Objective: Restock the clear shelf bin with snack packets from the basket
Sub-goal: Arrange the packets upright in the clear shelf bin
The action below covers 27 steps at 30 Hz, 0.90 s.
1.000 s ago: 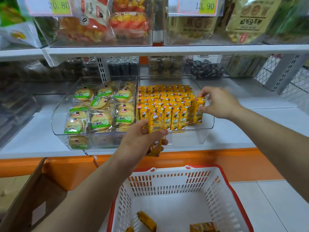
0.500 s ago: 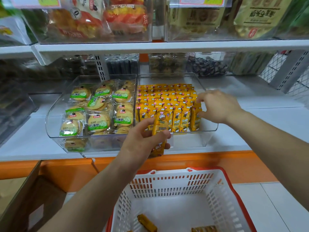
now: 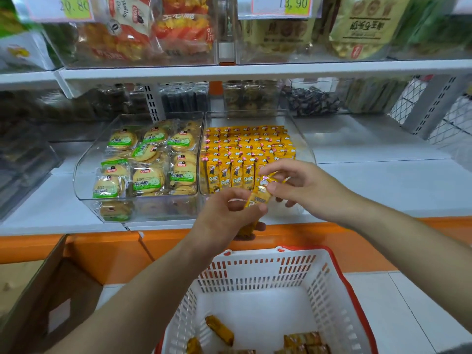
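Head view: the left hand [image 3: 224,213] grips a bunch of yellow packets [image 3: 258,198] while the right hand [image 3: 304,190], close against it, pinches the top one, just in front of the clear bin [image 3: 305,144]. This is likely mid hand-over: next, draw that one free and stand it in the row beyond the hands. More packets wait in the basket [image 3: 255,274] below.
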Each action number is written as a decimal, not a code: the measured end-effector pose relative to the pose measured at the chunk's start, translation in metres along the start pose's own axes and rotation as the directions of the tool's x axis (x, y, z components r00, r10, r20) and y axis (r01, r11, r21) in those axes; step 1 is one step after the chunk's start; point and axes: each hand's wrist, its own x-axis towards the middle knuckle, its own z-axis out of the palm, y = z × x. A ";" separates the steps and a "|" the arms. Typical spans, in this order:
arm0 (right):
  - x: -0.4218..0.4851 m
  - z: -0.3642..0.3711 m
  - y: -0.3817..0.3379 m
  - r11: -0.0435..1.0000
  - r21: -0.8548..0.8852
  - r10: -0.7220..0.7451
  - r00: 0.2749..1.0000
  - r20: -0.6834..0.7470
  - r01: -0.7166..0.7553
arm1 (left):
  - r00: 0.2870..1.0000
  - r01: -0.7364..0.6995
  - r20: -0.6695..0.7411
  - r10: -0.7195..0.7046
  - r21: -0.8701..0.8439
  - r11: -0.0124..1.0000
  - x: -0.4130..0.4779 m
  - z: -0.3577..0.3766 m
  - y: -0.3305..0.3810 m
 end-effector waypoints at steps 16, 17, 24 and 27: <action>-0.005 -0.008 0.006 0.994 0.097 0.044 0.999 -0.007 -0.043 | 0.972 -0.099 -0.211 0.099 0.013 0.995 0.002 0.018 0.000; -0.006 -0.010 0.008 0.993 0.115 0.034 0.999 0.035 -0.038 | 0.971 -0.115 -0.205 0.125 0.058 0.992 0.003 0.021 0.002; -0.004 -0.043 0.023 0.996 0.094 -0.003 0.999 -0.044 0.007 | 0.967 -0.219 -0.064 0.248 0.296 0.930 0.028 0.032 0.025; 0.000 -0.070 0.028 0.991 -0.127 -0.057 0.982 -0.178 0.034 | 0.940 -0.237 -0.099 0.327 0.498 0.834 0.069 0.027 0.028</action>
